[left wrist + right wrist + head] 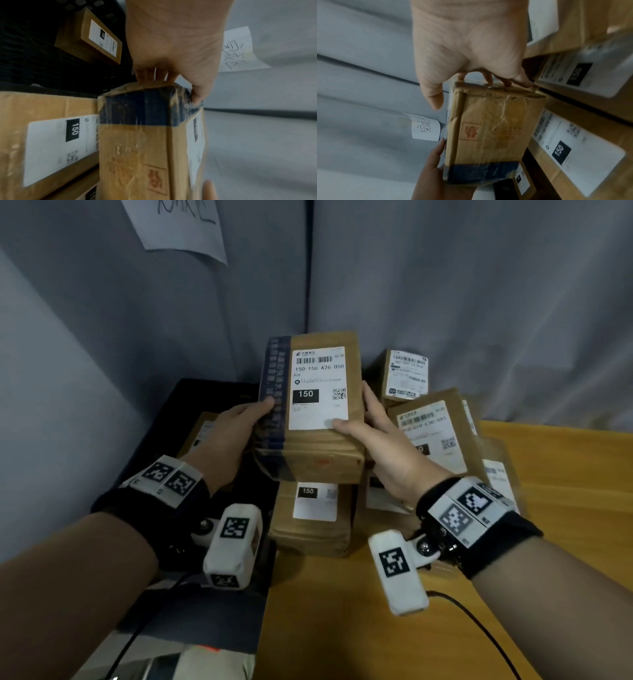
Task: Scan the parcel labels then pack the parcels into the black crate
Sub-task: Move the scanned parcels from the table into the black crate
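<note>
Both hands hold up a brown cardboard parcel (pixel 318 446) with blue tape along its left side, its white "150" label (pixel 320 386) facing me. My left hand (pixel 236 426) grips the taped left edge, thumb on the front. My right hand (pixel 373 436) grips the right edge, thumb on the label's lower corner. The parcel (pixel 137 142) fills the left wrist view, where my left hand (pixel 171 54) clamps its end. In the right wrist view my right hand (pixel 467 54) holds the parcel (pixel 489 128) too. The black crate (pixel 202 398) stands behind at left with one parcel (pixel 91 39) inside.
Several more labelled parcels (pixel 435 433) are piled on the wooden table (pixel 565 542) under and right of the held one, one (pixel 315 515) directly below. Grey curtain (pixel 445 285) with a handwritten paper note (pixel 181 224) hangs behind. A black cable (pixel 479 628) crosses the table.
</note>
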